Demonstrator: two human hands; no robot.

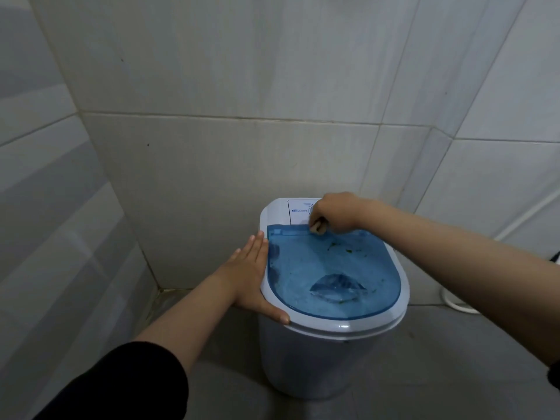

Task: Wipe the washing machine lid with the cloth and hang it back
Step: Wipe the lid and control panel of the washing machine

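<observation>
One translucent blue lid (333,274) lies shut and flat on the small white washing machine (327,353) in the tiled corner, its straight hinge edge toward the wall, its rounded end and long axis toward the camera; green flecks dot it. Left hand (251,280) lies open, flat against the machine's left rim. Right hand (330,213) is clenched over the hinge edge, pinching something small and tan (318,228)

Washing machine (330,356) on the floor (439,359), near the corner of two tiled walls (242,86). Lid (330,274) on top, control panel (298,212) behind it. Left hand (253,277) flat against the machine's left rim; right hand (331,212) over the lid's rear edge. Hose (457,304) on the floor at right.
</observation>
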